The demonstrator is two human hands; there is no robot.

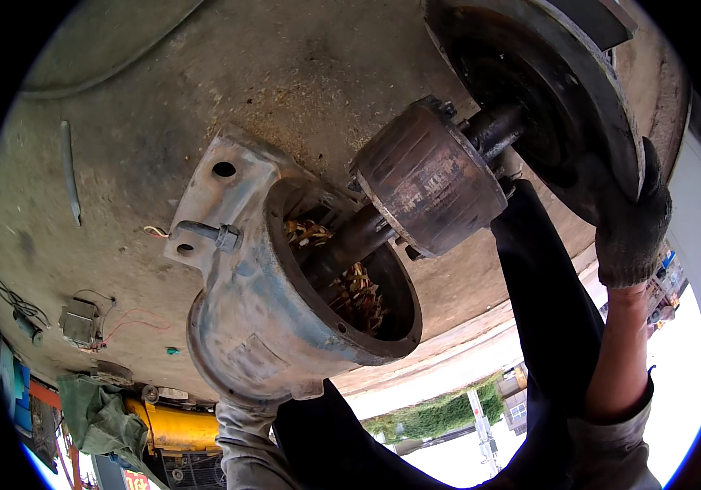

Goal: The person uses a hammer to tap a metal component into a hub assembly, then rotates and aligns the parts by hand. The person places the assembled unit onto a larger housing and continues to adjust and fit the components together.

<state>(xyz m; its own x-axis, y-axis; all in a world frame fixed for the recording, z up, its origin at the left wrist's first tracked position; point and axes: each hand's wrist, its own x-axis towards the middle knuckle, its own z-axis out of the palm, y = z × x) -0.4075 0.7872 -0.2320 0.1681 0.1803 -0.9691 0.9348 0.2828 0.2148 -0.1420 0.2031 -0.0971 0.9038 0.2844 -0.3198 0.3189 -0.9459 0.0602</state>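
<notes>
A worn grey-blue motor housing (256, 306) lies on its side at centre, its round mouth open toward the upper right. Copper windings (360, 296) show inside. A dark, rusty rotor (432, 184) sits outside the mouth, the lower end of its shaft (362, 233) reaching into the housing. On the shaft's other end is a large round metal end cover (522, 73). My right hand (632, 216), in a dark glove, is closed around the cover's lower right rim. My left sleeve (248, 441) runs up behind the housing, which hides my left hand and its fingers.
A bolt (224, 237) sticks out of the housing's foot. On the concrete floor lie a grey rod (69, 171), a cable (113, 73), and a small transformer-like block (81, 322) with wires. At lower left are a green cloth (105, 420) and a yellow machine (179, 429).
</notes>
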